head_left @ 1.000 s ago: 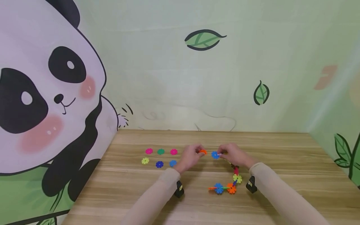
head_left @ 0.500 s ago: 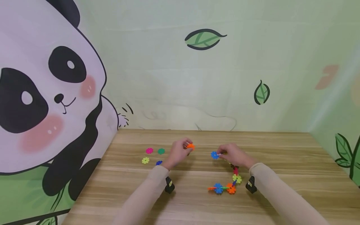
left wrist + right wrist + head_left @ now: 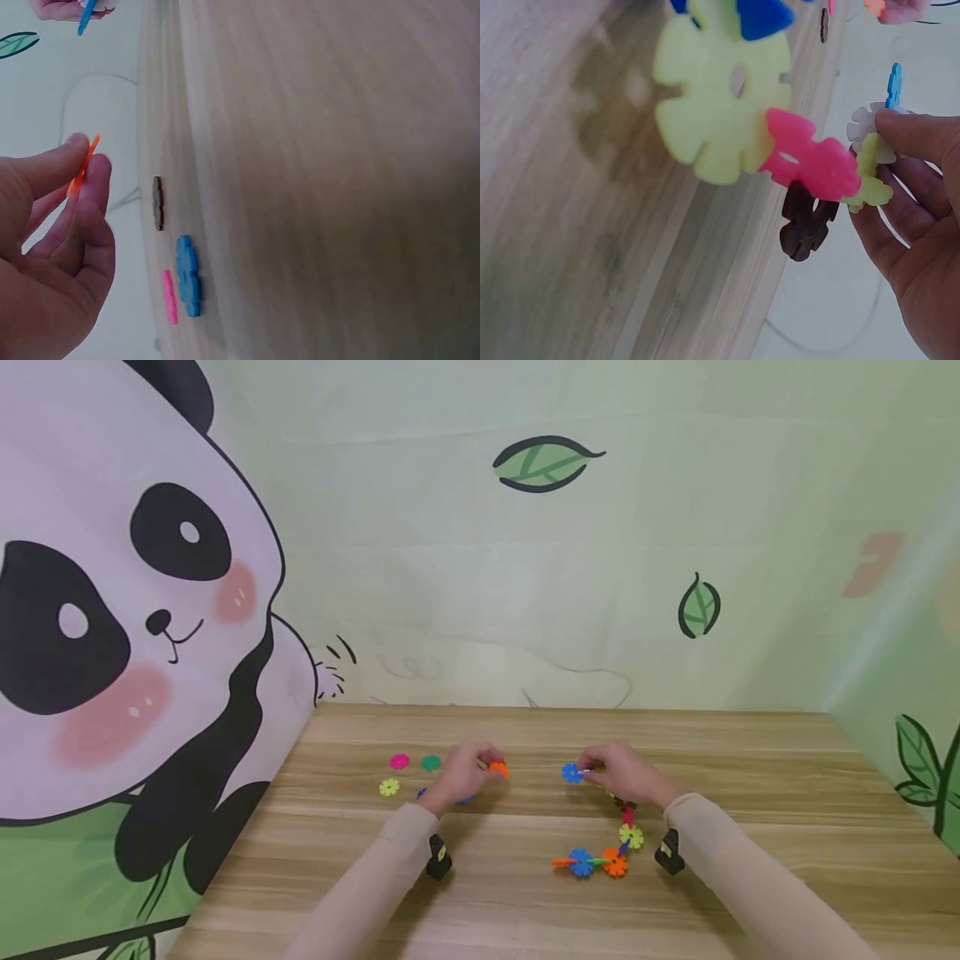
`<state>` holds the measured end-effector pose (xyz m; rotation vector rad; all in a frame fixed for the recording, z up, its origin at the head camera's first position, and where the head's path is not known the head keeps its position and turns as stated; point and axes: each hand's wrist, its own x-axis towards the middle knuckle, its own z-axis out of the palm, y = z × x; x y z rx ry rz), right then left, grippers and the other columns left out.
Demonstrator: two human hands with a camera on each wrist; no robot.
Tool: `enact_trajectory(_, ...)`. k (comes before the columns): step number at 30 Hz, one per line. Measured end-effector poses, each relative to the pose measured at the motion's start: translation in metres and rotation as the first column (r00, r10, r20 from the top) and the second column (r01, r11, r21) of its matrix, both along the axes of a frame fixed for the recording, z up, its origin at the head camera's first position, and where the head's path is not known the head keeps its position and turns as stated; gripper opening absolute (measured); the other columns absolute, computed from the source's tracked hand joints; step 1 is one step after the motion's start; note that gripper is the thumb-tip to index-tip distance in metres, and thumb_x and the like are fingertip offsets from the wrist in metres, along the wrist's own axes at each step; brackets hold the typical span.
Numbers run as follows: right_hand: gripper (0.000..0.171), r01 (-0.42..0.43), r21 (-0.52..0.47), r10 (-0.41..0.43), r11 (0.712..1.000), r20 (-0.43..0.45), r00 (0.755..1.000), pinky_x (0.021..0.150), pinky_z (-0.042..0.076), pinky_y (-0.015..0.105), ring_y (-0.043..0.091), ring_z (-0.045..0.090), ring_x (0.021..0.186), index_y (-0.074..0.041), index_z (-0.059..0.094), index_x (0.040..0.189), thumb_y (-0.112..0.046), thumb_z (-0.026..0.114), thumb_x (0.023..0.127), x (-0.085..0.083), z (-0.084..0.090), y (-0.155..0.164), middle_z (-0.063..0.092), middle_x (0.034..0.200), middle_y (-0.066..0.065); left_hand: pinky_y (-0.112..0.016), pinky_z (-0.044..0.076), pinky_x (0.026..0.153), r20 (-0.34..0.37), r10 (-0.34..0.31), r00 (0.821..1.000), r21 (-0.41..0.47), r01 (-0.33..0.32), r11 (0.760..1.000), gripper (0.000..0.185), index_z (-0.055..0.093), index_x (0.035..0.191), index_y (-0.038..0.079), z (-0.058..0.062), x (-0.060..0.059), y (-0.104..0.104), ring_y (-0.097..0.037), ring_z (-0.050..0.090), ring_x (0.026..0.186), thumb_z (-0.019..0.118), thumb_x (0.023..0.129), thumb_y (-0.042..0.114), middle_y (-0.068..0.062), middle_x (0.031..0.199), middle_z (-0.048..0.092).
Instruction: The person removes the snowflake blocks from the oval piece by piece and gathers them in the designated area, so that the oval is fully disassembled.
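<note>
My left hand [image 3: 463, 774] pinches an orange snowflake disc [image 3: 498, 769] between thumb and fingers, above the table; the left wrist view shows this disc [image 3: 83, 166] nearly edge-on. To the right, my right hand [image 3: 624, 772] grips the far end of a chain of interlocked snowflake discs. In the right wrist view its thumb and fingers hold a white disc [image 3: 864, 124], with a light blue disc [image 3: 894, 86] slotted on beyond. Yellow, brown and pink discs [image 3: 810, 154] follow. From there the chain curves back past a yellow disc [image 3: 631, 837] towards an orange disc [image 3: 615, 862] nearer me.
Loose discs lie at the left: pink [image 3: 400, 762], green [image 3: 431, 762] and yellow [image 3: 389, 787], with dark blue ones partly behind the left wrist. The left wrist view has a brown disc [image 3: 157, 203] and a blue disc [image 3: 189, 277] on the table. A panda-printed backdrop stands behind.
My left hand has moved left, away from the chain's blue end disc, carrying the orange disc; it rose, then came down somewhat. The right hand has stayed in place, holding the chain.
</note>
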<state>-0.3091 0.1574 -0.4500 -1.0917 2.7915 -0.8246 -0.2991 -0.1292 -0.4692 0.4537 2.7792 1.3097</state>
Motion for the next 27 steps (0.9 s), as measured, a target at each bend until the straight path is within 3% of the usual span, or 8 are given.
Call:
enact_trajectory(4,0.004,0.002,-0.006,-0.002,1.000,0.006,1.000,0.078,0.052,0.035,0.012,0.061,0.085,-0.008,0.068,0.091,-0.008,0.064,0.090,-0.001,0.000,0.000,0.066,0.088,-0.003,-0.029,0.049,0.072,0.053,-0.033,0.998,-0.037,0.035,0.999,0.025,0.068,0.100,0.004,-0.005,0.001,0.000,-0.017,0.058,0.084,0.077,0.078,0.011,-0.003,0.094,0.065)
enact_trajectory(12,0.004,-0.002,-0.002,0.002,1.000,-0.007,1.000,0.078,0.052,0.036,0.013,0.062,0.085,-0.008,0.067,0.090,-0.008,0.064,0.090,0.000,0.002,0.000,0.066,0.086,-0.002,-0.028,0.047,0.072,0.037,-0.071,0.997,-0.087,0.074,0.993,0.020,0.069,0.095,0.004,-0.009,0.002,0.004,-0.016,0.056,0.083,0.078,0.078,0.010,-0.002,0.090,0.064)
enact_trajectory(27,0.005,-0.016,-0.010,0.015,1.000,-0.010,1.000,0.078,0.052,0.037,0.014,0.062,0.086,-0.008,0.067,0.088,-0.005,0.064,0.089,0.002,0.002,0.001,0.066,0.087,-0.001,-0.031,0.049,0.079,0.028,-0.068,0.997,-0.176,0.072,0.982,0.023,0.068,0.098,0.002,-0.014,0.002,0.005,-0.019,0.060,0.088,0.078,0.078,0.010,-0.005,0.094,0.067)
